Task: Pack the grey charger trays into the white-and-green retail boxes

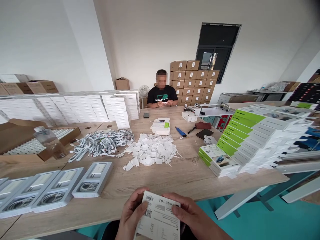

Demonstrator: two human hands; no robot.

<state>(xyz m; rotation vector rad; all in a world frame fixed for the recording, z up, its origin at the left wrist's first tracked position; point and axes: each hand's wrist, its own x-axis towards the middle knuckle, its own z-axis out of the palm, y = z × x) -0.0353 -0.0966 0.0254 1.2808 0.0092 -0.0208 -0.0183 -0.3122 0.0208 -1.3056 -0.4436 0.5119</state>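
Near the bottom of the head view, a white printed box (158, 221) is held in front of my body, its barcode, QR code and small text facing me. My left hand (130, 210) grips its left side, thumb on the printed face. On the right edge, my right hand (191, 211) is closed around it, with the thumb pressed near the upper corner. Beyond my hands lies a loose heap of white tags (152, 150). To the left are grey trays (93, 180), each with a coiled cable and a pale rectangular item.
White cables (105, 141) lie piled beside a plastic bottle (48, 141) and an open carton (71, 133). Stacked green-and-white boxes (240, 133) stand at the right edge. A blue cutter (180, 131) lies mid-table. A person (162, 93) sits opposite, hands around a small white item.
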